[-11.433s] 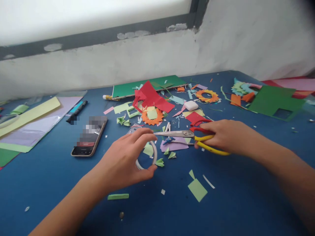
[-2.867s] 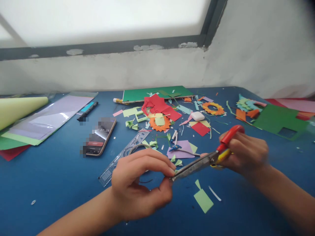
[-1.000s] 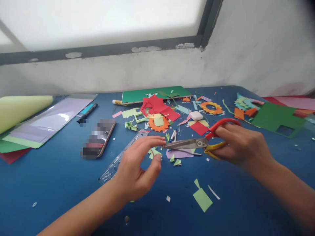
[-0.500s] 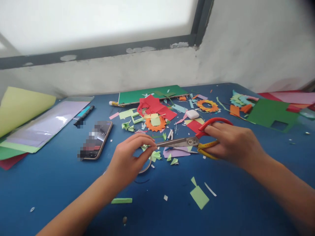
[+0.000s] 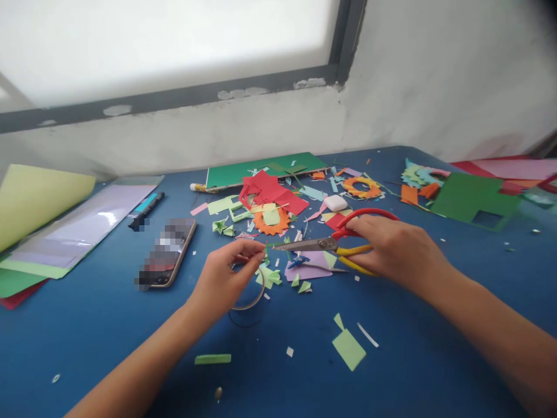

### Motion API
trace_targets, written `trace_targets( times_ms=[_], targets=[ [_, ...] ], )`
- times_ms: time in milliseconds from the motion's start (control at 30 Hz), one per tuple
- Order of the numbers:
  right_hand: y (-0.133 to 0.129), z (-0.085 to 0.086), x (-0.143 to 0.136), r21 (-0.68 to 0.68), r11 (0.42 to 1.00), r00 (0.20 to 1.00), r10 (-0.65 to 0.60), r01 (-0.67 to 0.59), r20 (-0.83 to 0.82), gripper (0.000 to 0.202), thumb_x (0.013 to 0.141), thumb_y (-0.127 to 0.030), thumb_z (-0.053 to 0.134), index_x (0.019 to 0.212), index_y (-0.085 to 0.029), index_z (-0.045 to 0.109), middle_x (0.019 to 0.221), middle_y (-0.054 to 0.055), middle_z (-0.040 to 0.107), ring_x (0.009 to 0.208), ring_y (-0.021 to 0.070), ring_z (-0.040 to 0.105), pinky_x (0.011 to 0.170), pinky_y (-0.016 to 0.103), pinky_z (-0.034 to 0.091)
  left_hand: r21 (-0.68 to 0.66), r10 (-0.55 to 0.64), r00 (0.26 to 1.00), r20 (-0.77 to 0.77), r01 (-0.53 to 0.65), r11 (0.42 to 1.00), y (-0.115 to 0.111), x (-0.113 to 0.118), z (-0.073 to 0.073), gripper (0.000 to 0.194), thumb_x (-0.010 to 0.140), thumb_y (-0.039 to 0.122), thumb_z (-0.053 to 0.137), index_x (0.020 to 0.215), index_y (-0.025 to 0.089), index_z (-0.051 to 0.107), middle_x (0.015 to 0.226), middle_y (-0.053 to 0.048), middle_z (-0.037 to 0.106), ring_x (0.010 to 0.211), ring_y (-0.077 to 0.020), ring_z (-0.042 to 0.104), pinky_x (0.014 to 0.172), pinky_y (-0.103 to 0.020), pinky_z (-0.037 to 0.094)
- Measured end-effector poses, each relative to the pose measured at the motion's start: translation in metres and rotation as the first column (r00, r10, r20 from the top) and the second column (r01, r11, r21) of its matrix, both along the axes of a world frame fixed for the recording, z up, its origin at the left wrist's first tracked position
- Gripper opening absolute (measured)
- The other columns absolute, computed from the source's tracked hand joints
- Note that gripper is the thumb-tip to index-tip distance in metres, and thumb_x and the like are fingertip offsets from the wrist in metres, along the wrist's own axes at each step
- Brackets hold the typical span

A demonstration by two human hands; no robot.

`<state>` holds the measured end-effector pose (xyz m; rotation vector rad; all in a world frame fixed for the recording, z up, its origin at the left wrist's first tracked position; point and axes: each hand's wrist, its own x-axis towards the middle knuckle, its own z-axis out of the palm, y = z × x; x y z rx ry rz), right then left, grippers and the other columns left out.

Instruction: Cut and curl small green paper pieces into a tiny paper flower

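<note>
In my right hand (image 5: 394,247) are the scissors (image 5: 311,244), with red and yellow handles and the blades pointing left. My left hand (image 5: 232,270) is pinched, its fingertips just left of the blade tips; whatever it holds is too small to make out. A ring-shaped roll (image 5: 256,299) shows below and behind my left fingers. Under the scissors lie a purple paper piece (image 5: 308,268) and a blue-ended tool. Light green paper scraps (image 5: 270,277) lie beside them.
A phone (image 5: 172,252) and a black marker (image 5: 147,211) lie left. Behind are red paper (image 5: 272,188), an orange paper ring (image 5: 362,187) and a white case (image 5: 335,202). Green paper (image 5: 474,197) lies right, sleeved sheets (image 5: 91,220) left.
The blade tips have come away from my left fingertips, leaving a small gap. Both hands sit slightly further left in view, and the whole view has shifted a little.
</note>
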<state>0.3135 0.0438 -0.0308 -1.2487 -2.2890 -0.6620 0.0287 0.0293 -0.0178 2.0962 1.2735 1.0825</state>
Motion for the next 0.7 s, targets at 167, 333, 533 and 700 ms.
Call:
trace_targets(
  times_ms=[167,333,533,700],
  targets=[
    [-0.009,0.0057,-0.0085,-0.057,0.997,0.999,0.044,-0.044,-0.012,0.015,0.076,-0.029,0.055,0.085,-0.019,0.058,0.083,0.005,0.07,0.068,0.0194,0.067,0.05,0.026,0.046,-0.007,-0.058,0.995,-0.087,0.058,0.998,0.0007,-0.0017,-0.0018,0.01,0.083,0.016,0.058,0.089,0.017,0.065,0.085,-0.006,0.07,0.072,-0.0164,0.064,0.068,-0.032,0.053],
    [-0.0107,0.005,-0.0094,-0.068,0.996,0.998,0.058,-0.058,0.001,0.016,0.076,-0.029,0.057,0.086,-0.017,0.06,0.084,0.008,0.069,0.068,0.0225,0.067,0.052,0.029,0.047,-0.08,-0.135,0.978,-0.157,0.123,0.989,0.0037,-0.0046,-0.0035,0.009,0.085,0.015,0.055,0.081,0.018,0.061,0.086,-0.004,0.067,0.083,-0.0175,0.062,0.076,-0.033,0.049],
    [-0.0117,0.006,-0.01,-0.113,0.993,0.999,0.034,-0.034,0.0,0.017,0.072,-0.027,0.062,0.086,-0.017,0.061,0.083,0.007,0.069,0.069,0.0238,0.067,0.052,0.03,0.048,-0.141,-0.161,0.967,-0.2,0.134,0.981,0.001,-0.0037,-0.0043,0.012,0.09,0.017,0.045,0.081,0.019,0.053,0.088,-0.003,0.059,0.083,-0.0172,0.056,0.076,-0.033,0.046],
    [-0.0087,0.0026,-0.0082,-0.209,0.976,0.998,-0.056,0.051,-0.017,0.024,0.069,-0.028,0.065,0.09,-0.017,0.061,0.088,0.007,0.069,0.074,0.0261,0.067,0.053,0.032,0.05,-0.181,-0.094,0.977,-0.192,0.059,0.982,0.0033,-0.0045,-0.0023,0.014,0.091,0.019,0.04,0.083,0.019,0.052,0.084,-0.002,0.057,0.078,-0.0165,0.054,0.074,-0.033,0.045]
  ],
)
